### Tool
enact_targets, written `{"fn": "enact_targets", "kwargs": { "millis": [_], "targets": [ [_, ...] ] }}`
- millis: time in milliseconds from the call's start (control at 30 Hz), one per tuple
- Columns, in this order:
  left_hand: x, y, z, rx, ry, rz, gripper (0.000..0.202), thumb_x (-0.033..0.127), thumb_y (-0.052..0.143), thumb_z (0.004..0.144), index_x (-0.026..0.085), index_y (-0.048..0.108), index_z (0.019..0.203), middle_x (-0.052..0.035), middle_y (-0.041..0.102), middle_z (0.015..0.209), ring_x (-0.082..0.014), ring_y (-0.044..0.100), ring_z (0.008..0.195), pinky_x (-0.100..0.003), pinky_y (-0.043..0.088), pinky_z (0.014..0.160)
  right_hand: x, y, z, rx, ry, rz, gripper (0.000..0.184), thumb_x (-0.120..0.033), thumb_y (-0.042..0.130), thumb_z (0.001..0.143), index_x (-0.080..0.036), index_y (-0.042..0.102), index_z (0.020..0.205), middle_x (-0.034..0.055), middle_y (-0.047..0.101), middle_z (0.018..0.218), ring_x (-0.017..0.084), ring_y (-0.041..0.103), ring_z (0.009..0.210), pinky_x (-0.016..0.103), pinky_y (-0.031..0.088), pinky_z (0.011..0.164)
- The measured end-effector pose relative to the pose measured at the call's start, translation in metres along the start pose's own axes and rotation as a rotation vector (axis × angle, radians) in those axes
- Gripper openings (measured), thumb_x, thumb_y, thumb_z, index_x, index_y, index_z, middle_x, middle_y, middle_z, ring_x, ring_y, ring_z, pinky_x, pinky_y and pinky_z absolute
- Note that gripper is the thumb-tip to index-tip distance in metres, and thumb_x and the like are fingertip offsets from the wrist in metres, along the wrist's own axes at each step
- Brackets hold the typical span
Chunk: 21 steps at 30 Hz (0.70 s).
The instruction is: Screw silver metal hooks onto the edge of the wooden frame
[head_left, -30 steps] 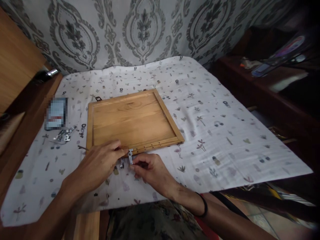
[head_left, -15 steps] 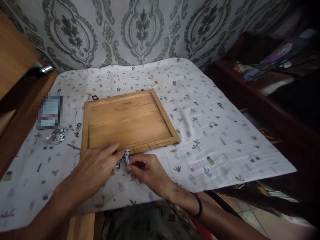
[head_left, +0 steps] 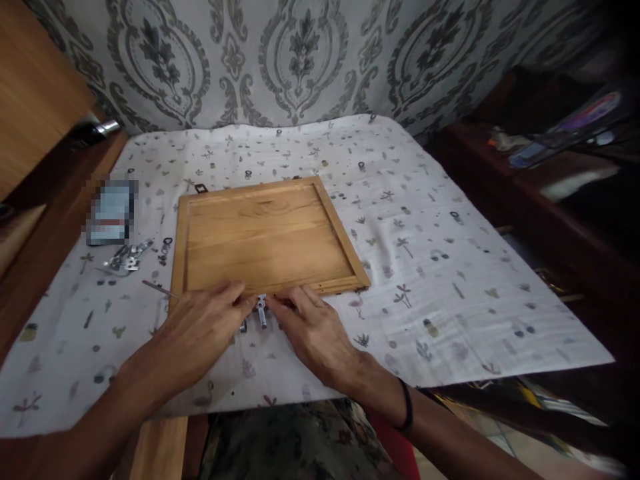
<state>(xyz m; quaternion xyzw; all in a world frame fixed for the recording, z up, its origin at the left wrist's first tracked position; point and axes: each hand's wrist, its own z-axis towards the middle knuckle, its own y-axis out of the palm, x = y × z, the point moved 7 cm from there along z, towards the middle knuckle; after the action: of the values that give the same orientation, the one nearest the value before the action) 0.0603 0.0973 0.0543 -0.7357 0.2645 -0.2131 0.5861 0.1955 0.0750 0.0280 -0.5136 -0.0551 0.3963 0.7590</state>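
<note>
A wooden frame [head_left: 265, 230] with a recessed panel lies flat on the cloth. At its near edge stands a small silvery metal bracket [head_left: 263, 313], its upper end against the wood and its narrow end pointing toward me. My left hand [head_left: 210, 327] is closed, thumb and index fingertips on the bracket's left side. From the right, my right hand [head_left: 315, 327] pinches the bracket's upper end. Another small metal piece [head_left: 243, 327] shows partly beside my left fingers. A thin metal rod [head_left: 159, 289] lies at the frame's left, partly hidden by my left hand.
Several loose metal brackets [head_left: 129, 257] are heaped on the left, below a phone [head_left: 113, 212]. The patterned white cloth [head_left: 425, 287] covers the table. A dark metal loop [head_left: 201, 189] sticks out at the frame's far edge. A clear bottle [head_left: 565, 130] lies on a shelf at right.
My right hand has shifted from the bracket's lower end up to its upper end, close to the frame. The bracket now points more straight toward me. The view has shifted slightly.
</note>
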Motion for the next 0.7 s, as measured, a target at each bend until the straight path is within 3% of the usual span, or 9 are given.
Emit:
{"fn": "enact_targets", "kwargs": {
  "millis": [267,700],
  "targets": [
    [-0.001,0.005,0.000,-0.022,0.018,-0.005,0.044,0.002,0.050,0.090,0.021,0.065,0.127,-0.0087,0.065,0.114,-0.0262,0.065,0.099,-0.037,0.053,0.073,-0.008,0.003,0.004,-0.099,-0.113,-0.140,0.027,-0.010,0.048,0.101,-0.010,0.064,0.123,0.0108,0.066,0.106,0.023,0.056,0.096,0.034,0.054,0.080],
    [-0.004,0.005,-0.002,0.047,0.020,-0.059,0.044,0.002,0.047,0.091,0.024,0.068,0.123,-0.0076,0.067,0.112,-0.0236,0.064,0.098,-0.034,0.052,0.074,-0.012,0.006,0.004,-0.126,-0.108,-0.164,0.026,-0.013,0.056,0.099,-0.009,0.064,0.124,0.0105,0.066,0.102,0.025,0.054,0.093,0.037,0.054,0.077]
  ]
}}
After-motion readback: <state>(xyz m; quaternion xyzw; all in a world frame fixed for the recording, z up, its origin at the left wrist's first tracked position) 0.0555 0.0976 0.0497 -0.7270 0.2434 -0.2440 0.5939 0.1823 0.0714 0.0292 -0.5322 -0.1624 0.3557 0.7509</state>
